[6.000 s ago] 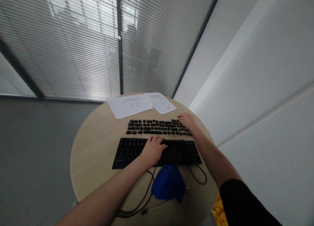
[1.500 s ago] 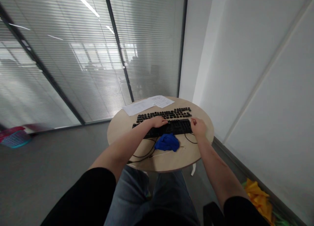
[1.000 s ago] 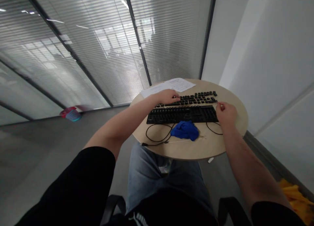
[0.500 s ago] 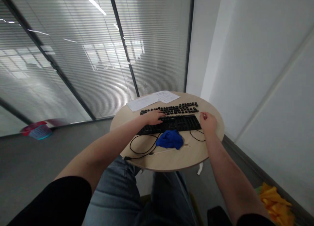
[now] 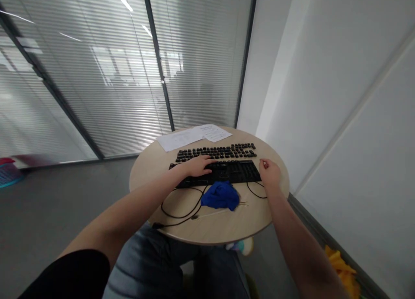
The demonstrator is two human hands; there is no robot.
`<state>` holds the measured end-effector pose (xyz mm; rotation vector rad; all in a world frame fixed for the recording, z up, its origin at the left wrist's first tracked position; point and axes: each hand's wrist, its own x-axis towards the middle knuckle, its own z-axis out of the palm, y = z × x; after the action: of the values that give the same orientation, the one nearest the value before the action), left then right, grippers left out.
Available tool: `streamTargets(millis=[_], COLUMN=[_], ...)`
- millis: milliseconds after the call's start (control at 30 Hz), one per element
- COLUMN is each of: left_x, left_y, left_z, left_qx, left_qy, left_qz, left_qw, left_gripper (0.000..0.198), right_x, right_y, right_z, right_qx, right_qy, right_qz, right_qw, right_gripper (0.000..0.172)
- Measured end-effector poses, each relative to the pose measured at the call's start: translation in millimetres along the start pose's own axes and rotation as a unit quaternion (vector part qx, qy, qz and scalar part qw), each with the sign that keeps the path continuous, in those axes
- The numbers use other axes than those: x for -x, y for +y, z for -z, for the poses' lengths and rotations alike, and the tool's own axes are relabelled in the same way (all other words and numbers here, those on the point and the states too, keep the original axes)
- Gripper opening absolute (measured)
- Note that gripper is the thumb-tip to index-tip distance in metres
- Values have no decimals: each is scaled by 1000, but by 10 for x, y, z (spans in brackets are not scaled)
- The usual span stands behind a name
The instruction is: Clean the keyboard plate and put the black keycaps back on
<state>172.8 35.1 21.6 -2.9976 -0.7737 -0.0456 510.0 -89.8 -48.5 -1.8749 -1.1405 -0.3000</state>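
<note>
A black keyboard base (image 5: pixel 240 172) lies across the round table, with rows of loose black keycaps (image 5: pixel 223 152) laid out behind it. My left hand (image 5: pixel 198 165) rests over the left-middle part of the base, fingers stretched toward the right. At the base's right end is my right hand (image 5: pixel 270 172), its fingers curled together in a pinch. Whatever it may hold is too small to make out. In front of the base sits a crumpled blue cloth (image 5: pixel 221 196), with thin sticks (image 5: pixel 243 203) poking out on its right.
Printed paper sheets (image 5: pixel 194 136) lie at the table's (image 5: pixel 223 229) far edge. A black cable (image 5: pixel 177 217) loops at the front left. A basket (image 5: pixel 9 173) stands on the floor at left; yellow cloth (image 5: pixel 340 264) lies at lower right. A white wall rises on the right.
The camera view has shifted, so the table appears slightly lower and further left. Both hands keep nearly the same places by the keyboard base.
</note>
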Motion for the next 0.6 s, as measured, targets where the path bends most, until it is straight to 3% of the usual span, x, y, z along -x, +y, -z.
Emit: streamTargets(millis=[200, 400, 500, 600], left_x=[-58, 232, 391, 496], left_y=[43, -107, -226, -269], left_z=[58, 80, 25, -11], left_qx=[18, 49, 70, 97], left_qy=[20, 57, 78, 116], left_qz=[-60, -52, -50, -41], left_qw=[998, 996, 993, 988], left_gripper=[54, 53, 50, 51], right_x=[-4, 33, -95, -445], right_y=[7, -140, -222, -313], right_z=[33, 121, 133, 17], right_qx=[-20, -15, -8, 34], right_qy=[19, 21, -28, -114], right_qz=[1, 64, 154, 234], right_qw=[1000, 998, 988, 965], right_gripper=[48, 42, 34, 25])
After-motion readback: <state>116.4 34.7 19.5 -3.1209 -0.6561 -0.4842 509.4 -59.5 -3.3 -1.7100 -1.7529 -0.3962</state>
